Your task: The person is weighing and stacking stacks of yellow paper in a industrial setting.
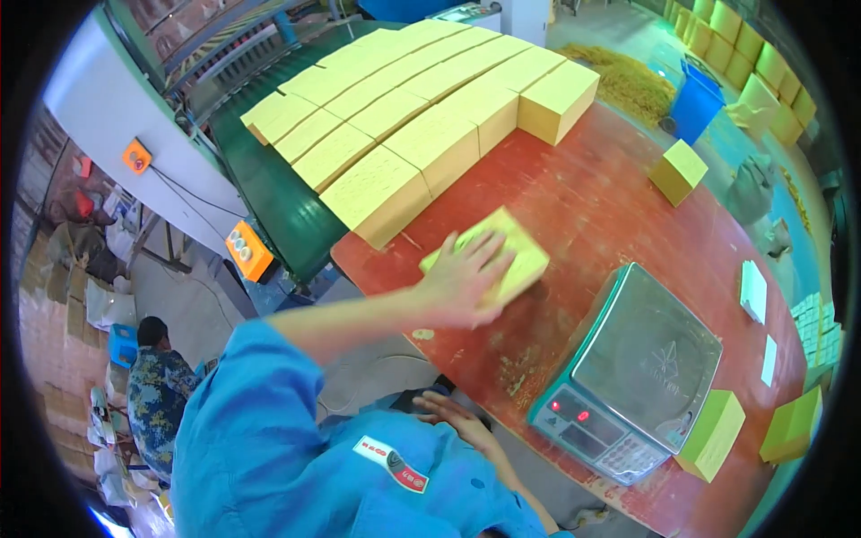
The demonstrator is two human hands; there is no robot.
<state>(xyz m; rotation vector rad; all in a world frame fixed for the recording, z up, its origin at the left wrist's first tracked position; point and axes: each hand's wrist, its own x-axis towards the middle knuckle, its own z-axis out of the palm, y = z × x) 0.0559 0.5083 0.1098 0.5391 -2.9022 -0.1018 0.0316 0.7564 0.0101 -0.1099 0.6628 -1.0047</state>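
Note:
My left hand [462, 280] lies across the top of a yellow block [522, 262], which looks like a stack of paper sheets. Its fingers are bent over the block, which is slightly blurred and sits on or just above the red table [592, 197]. Close to my body, below the table's near edge, my right hand [451, 414] holds nothing visible, its fingers stretched out. Beyond the left hand stand rows of similar yellow blocks [430, 130], partly on a dark green belt [300, 211] and partly on the table.
A digital scale [646, 359] with a bare metal plate occupies the table's right side. Single yellow blocks stand beside it [713, 435] and farther back [679, 170]. An orange button box [248, 252] is mounted on the machine at left. Another person [160, 394] sits behind, lower left.

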